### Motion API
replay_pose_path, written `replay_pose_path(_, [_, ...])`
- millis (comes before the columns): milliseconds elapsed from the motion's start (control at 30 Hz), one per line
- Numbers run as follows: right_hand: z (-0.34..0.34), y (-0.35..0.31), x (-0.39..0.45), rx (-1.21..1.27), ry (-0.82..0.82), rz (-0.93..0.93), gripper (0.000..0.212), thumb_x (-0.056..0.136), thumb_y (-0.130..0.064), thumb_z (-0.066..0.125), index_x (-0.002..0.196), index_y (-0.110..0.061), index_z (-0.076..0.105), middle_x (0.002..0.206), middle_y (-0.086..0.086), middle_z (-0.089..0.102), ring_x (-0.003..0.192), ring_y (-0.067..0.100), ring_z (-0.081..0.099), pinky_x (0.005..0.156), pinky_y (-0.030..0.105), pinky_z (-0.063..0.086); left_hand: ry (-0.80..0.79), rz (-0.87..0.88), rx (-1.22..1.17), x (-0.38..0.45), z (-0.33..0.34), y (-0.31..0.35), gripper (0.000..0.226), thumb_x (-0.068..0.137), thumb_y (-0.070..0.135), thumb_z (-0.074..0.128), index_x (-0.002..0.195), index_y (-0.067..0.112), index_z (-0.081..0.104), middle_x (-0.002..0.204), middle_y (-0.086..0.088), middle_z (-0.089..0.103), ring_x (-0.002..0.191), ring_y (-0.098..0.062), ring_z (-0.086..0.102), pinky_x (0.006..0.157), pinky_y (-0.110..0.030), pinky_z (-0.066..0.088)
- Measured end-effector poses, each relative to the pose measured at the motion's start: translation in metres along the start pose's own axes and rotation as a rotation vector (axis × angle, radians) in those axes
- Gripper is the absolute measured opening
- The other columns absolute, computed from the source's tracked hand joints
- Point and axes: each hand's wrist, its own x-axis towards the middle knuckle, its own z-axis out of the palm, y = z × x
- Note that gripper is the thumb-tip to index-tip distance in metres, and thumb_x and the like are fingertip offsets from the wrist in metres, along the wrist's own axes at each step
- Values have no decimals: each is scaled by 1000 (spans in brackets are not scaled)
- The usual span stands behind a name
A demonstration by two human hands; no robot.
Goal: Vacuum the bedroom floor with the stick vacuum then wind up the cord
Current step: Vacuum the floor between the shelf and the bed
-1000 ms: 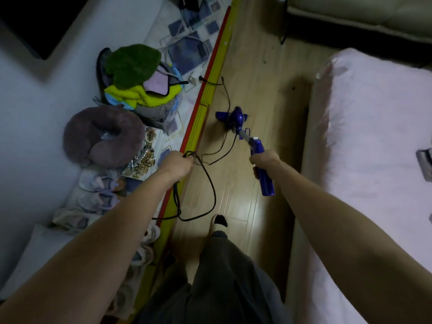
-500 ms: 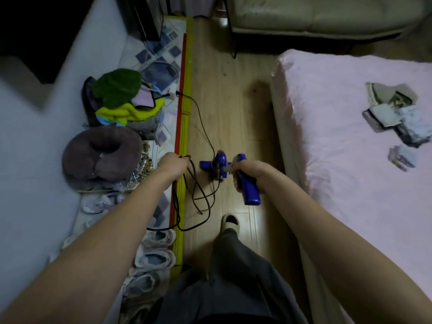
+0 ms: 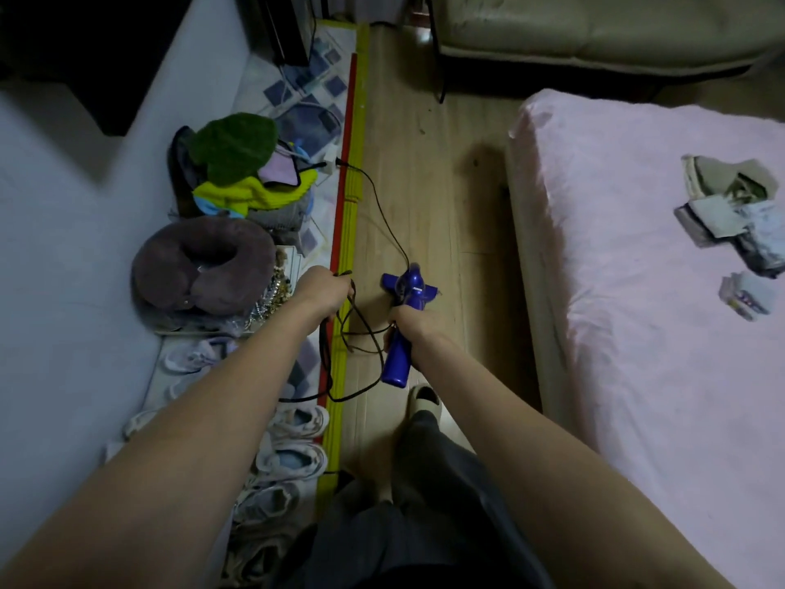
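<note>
A blue stick vacuum [image 3: 405,310] stands on the wooden floor [image 3: 424,172] between the bed and a mat. Its head lies just ahead of my hands and its handle points back toward me. My right hand [image 3: 411,327] grips the blue handle. My left hand [image 3: 321,291] holds several loops of the black cord [image 3: 374,197] above the mat's yellow-and-red edge. From the loops the cord runs forward along the floor to a plug near the pile of clothes. More cord hangs down below my left hand and trails across the floor.
A pink bed [image 3: 662,265] fills the right side, with small folded items [image 3: 730,206] on it. On the left mat are a clothes pile [image 3: 246,172], a purple neck pillow [image 3: 199,265] and several shoes [image 3: 289,457]. A beige sofa [image 3: 594,27] stands at the far end. My slippered foot [image 3: 422,397] is below the vacuum.
The vacuum head has come back along the floor toward me, now close in front of my right hand. My left hand keeps hold of the cord loops.
</note>
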Motion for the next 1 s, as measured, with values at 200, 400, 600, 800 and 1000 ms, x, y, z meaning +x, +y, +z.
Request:
replay_pose_path(200, [0, -45, 40, 23, 10, -12, 31, 82, 0, 54, 110, -6, 43, 102, 16, 56, 82, 26, 57, 64, 34, 52, 26, -8, 26, 22, 0, 17, 27, 95, 19, 50, 78, 4, 65, 65, -12, 53, 53, -25, 48, 61, -33, 44])
replay_pose_path(400, [-31, -90, 86, -97, -27, 6, 26, 85, 0, 54, 109, -6, 44, 86, 12, 54, 65, 19, 54, 61, 32, 51, 50, -54, 2, 53, 10, 48, 31, 95, 18, 49, 68, 9, 62, 54, -9, 46, 47, -24, 42, 57, -31, 39])
replay_pose_path(600, [-81, -138, 140, -247, 42, 8, 23, 89, -5, 57, 107, -7, 44, 75, 8, 54, 61, 17, 53, 52, 28, 47, 36, -98, 18, 86, 32, 94, 22, 93, 17, 50, 79, 5, 61, 61, -6, 46, 51, -20, 43, 50, -26, 36])
replay_pose_path(800, [-116, -199, 185, -352, 95, -32, 25, 89, -9, 61, 106, -10, 42, 80, 7, 58, 66, 17, 57, 56, 28, 49, -8, -101, 39, 108, 55, 138, 21, 93, 18, 51, 100, 0, 61, 66, -5, 44, 54, -19, 42, 51, -25, 35])
replay_pose_path(1000, [-152, -234, 208, -458, 111, -59, 34, 88, -13, 64, 115, -9, 44, 83, 7, 60, 64, 16, 59, 50, 26, 47, -2, -59, 77, 116, 68, 158, 29, 94, 21, 52, 104, -3, 64, 66, -4, 45, 55, -18, 44, 50, -24, 37])
